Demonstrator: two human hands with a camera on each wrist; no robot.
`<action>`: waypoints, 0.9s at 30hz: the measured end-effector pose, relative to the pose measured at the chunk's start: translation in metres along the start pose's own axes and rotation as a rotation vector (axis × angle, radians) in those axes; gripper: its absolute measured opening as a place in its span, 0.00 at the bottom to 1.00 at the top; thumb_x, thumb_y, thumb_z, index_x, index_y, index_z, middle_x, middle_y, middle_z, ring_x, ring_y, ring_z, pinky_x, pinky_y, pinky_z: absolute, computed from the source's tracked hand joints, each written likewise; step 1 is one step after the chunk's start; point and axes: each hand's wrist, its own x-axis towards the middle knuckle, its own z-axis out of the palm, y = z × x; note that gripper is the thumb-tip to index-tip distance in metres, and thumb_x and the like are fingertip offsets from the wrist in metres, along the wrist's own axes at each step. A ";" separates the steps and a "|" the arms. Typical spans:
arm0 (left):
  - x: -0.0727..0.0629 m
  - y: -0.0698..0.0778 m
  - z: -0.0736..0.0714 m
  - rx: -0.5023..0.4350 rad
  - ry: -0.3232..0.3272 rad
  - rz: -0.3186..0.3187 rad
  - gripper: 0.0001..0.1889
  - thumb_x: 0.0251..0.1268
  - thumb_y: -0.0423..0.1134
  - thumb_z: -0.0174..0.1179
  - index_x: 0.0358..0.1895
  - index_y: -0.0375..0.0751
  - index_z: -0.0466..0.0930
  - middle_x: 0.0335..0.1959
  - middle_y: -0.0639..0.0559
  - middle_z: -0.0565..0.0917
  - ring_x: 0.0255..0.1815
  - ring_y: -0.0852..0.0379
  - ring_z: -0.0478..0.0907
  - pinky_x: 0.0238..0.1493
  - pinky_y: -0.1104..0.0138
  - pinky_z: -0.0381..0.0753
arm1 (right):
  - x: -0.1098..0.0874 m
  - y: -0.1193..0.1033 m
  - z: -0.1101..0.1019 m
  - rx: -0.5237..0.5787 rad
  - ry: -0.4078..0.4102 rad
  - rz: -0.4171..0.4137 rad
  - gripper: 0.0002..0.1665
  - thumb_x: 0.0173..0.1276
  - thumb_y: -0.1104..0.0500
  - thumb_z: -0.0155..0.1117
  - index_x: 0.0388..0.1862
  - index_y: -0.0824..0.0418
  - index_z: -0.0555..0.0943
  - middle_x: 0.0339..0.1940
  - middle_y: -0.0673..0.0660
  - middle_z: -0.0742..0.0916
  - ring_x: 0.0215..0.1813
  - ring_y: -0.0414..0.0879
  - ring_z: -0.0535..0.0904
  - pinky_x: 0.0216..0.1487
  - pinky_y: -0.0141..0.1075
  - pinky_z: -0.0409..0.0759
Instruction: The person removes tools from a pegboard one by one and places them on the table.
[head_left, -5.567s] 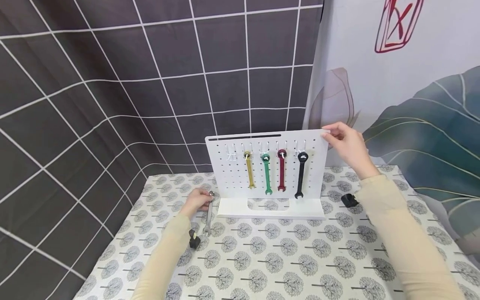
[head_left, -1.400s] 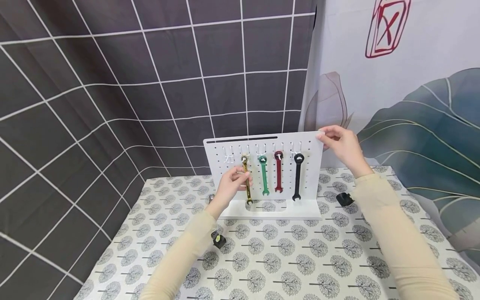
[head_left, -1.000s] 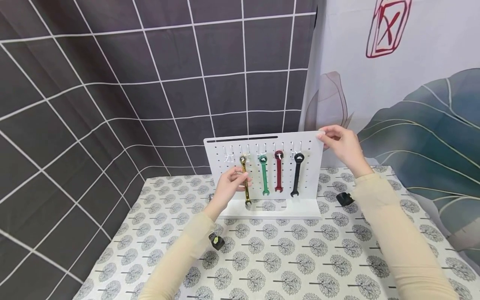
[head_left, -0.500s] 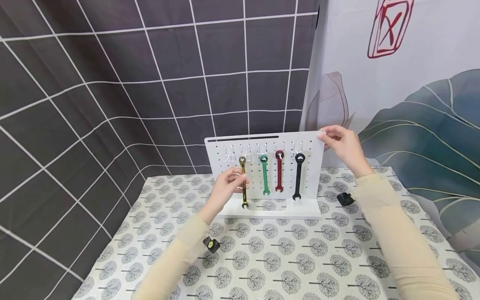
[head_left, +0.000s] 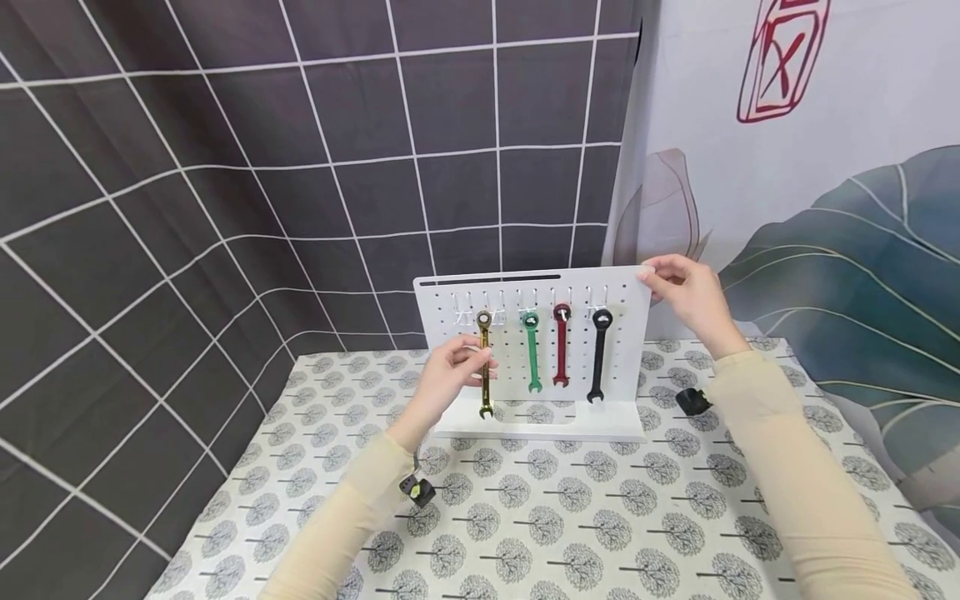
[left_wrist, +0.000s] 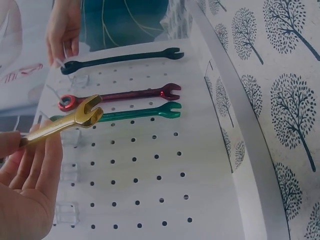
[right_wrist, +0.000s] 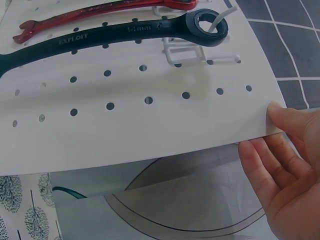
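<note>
My left hand (head_left: 442, 379) pinches a gold combination wrench (head_left: 485, 387) by its shank, ring end up, in front of the white pegboard (head_left: 626, 358). In the left wrist view the wrench's open end (left_wrist: 90, 112) stands out from the board, its ring end out of frame. My right hand (head_left: 693, 300) grips the board's top right corner between thumb and fingers, as the right wrist view also shows. Hanging by their ring ends on the hooks are a green wrench (head_left: 533, 354), a red wrench (head_left: 562, 350) and a black wrench (head_left: 599, 358).
Two white wire hooks at the board's left, one of them a hook (head_left: 461, 317), carry no wrench. The board's base (head_left: 607, 421) rests on a tree-patterned tablecloth (head_left: 555, 525). Behind hangs a dark grid curtain (head_left: 360, 200), with a floral sheet (head_left: 847, 283) at right.
My left hand has left a silver wrench on the table and taken the gold one off its hook, drawing it slightly left. The right hand keeps its grip on the corner.
</note>
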 end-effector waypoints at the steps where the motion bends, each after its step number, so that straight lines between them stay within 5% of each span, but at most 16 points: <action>1: -0.001 0.001 -0.001 0.001 0.005 0.001 0.11 0.74 0.36 0.60 0.50 0.30 0.78 0.40 0.38 0.88 0.42 0.37 0.87 0.43 0.55 0.89 | 0.000 0.000 0.000 0.000 -0.002 0.000 0.24 0.72 0.47 0.67 0.55 0.64 0.82 0.40 0.56 0.90 0.29 0.36 0.83 0.37 0.24 0.75; 7: -0.002 0.006 -0.008 0.009 0.022 0.037 0.10 0.73 0.36 0.61 0.49 0.32 0.78 0.38 0.40 0.88 0.36 0.50 0.88 0.41 0.57 0.90 | 0.000 0.001 0.000 0.000 -0.004 0.002 0.23 0.72 0.48 0.67 0.54 0.64 0.82 0.39 0.55 0.90 0.29 0.37 0.83 0.37 0.23 0.76; 27: -0.014 0.027 -0.063 0.010 0.171 0.114 0.11 0.72 0.35 0.62 0.48 0.28 0.77 0.38 0.41 0.88 0.36 0.55 0.87 0.40 0.56 0.90 | 0.000 0.002 0.001 0.006 0.007 -0.007 0.23 0.71 0.47 0.67 0.54 0.65 0.82 0.39 0.55 0.90 0.29 0.35 0.82 0.36 0.21 0.76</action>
